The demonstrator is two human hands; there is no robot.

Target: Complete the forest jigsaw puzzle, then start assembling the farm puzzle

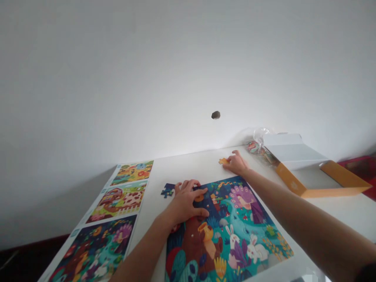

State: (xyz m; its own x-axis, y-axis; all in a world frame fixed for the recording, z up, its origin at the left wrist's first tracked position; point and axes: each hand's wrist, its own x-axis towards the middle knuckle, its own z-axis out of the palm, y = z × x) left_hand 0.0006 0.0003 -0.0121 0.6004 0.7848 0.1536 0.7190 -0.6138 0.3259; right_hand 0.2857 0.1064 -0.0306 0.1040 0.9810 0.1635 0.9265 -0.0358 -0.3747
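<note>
A jigsaw puzzle (pixel 235 235) with a colourful animal picture lies on the white table. My left hand (pixel 188 199) rests over its upper left part with the fingers spread, hiding that area. Beside those fingers, a dark blue puzzle piece (pixel 168 190) lies at the puzzle's top left corner; whether it is joined cannot be seen. Beyond the puzzle's far edge, my right hand (pixel 236 162) pinches a yellow puzzle piece (pixel 223 161) between thumb and fingers, at or just above the table.
A printed sheet (pixel 138 219) with three pictures lies at the left. On the right are an open yellow box (pixel 293 184) with a white lid and a clear plastic bag (pixel 258 147) with printed contents. The white wall (pixel 188 78) rises behind the table and has a hole (pixel 216 115).
</note>
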